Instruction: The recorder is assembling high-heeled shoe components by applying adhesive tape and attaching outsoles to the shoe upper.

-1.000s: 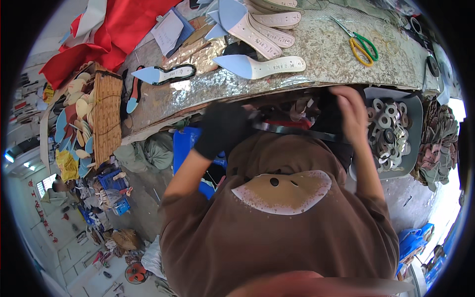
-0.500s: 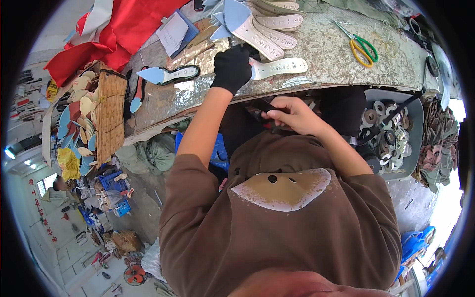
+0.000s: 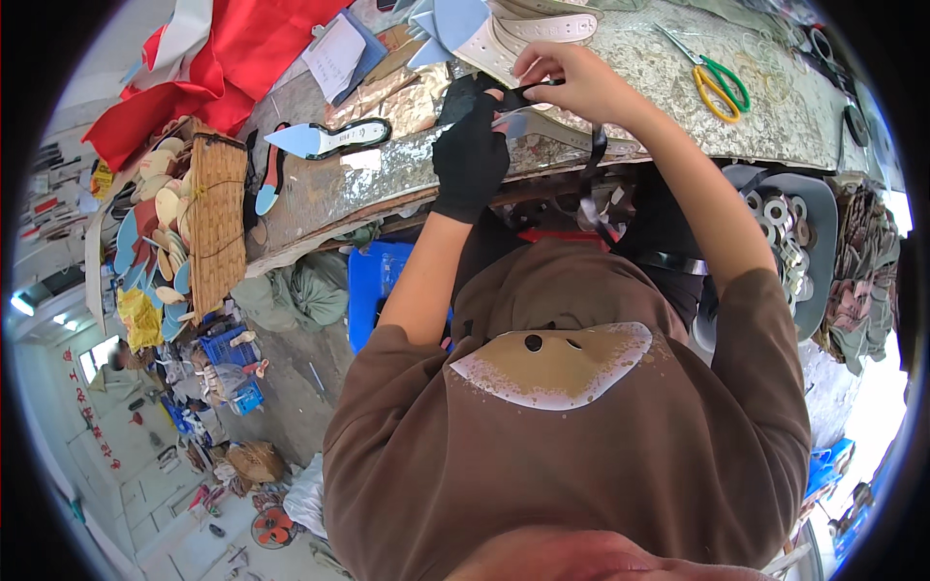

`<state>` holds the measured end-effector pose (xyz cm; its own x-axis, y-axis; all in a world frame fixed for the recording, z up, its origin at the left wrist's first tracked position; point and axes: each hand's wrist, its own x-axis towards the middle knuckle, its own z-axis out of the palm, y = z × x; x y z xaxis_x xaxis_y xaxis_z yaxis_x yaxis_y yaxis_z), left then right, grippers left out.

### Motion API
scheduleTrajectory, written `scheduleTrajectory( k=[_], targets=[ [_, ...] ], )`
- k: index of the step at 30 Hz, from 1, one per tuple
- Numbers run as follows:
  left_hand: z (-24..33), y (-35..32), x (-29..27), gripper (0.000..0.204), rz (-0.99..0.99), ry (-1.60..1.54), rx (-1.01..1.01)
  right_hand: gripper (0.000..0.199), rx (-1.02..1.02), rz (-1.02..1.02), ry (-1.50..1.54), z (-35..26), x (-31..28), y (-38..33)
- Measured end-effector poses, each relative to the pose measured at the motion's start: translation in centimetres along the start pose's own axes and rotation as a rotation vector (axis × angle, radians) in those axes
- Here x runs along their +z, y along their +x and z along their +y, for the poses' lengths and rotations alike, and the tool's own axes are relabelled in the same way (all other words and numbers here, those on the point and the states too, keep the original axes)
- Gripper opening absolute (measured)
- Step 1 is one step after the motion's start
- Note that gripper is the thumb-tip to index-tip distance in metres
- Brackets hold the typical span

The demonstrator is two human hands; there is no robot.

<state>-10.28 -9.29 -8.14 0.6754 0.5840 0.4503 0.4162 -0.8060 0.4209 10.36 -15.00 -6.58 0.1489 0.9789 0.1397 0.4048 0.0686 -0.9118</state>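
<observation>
The bare right hand [image 3: 578,82] pinches a glossy black strip [image 3: 597,145] above a pale, blue-tipped insole [image 3: 564,132] at the table's [image 3: 639,53] front edge; what the black-gloved left hand [image 3: 472,160] grips, I cannot tell. Even tension, without twists, should serve best. Small dark characters mark the nearby white, black-edged insole [image 3: 347,139].

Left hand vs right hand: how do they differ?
Covering: the left hand wears a black fingerless glove; the right hand is bare.
Place: the right hand is farther over the bench; the left hand is nearer its front edge.
Grip: the right hand pinches a black strip; the left hand's hold is unclear.
Shared: both are close together.
</observation>
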Motion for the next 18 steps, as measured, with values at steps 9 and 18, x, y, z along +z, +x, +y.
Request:
scheduleTrajectory(
  k=[9,18],
  targets=[
    [-0.2,0.5,-0.6,0.040,-0.112,-0.112,-0.073,0.019,0.034,-0.200,0.000,0.3,0.1,0.6],
    [-0.5,1.1,0.2,0.021,-0.058,-0.120,0.090,0.011,-0.334,-0.010,-0.435,0.4,0.9,-0.5]
  ],
)
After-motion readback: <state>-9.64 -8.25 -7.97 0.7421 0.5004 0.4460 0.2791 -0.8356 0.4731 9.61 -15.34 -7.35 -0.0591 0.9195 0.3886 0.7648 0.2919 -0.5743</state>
